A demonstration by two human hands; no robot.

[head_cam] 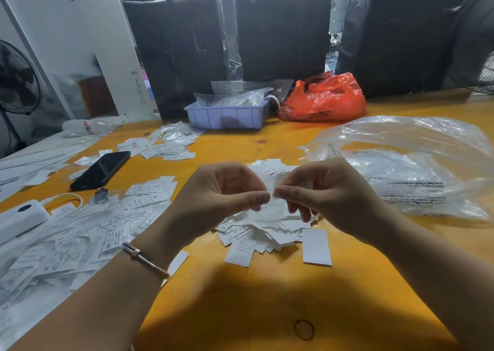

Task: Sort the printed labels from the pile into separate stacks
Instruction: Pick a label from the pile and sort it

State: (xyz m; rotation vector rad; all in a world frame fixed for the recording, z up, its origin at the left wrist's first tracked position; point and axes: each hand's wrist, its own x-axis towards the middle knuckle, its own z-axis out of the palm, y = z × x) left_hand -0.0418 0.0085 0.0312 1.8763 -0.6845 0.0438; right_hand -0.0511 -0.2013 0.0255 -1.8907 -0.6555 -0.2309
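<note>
Head view shows your left hand (227, 190) and right hand (318, 187) both pinching small white printed paper labels (275, 206) above the loose white label pile (256, 233) on the yellow wooden table (267, 297). Pull the slips apart carelessly and thin ones may cling together, dropping back unsorted into that heap.

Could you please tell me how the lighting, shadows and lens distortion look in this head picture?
Head view: a soft shadow falls on the orange table under the forearms; glare on the clear plastic bag; wide-angle bending at the edges; labels between the hands slightly blurred.
</note>
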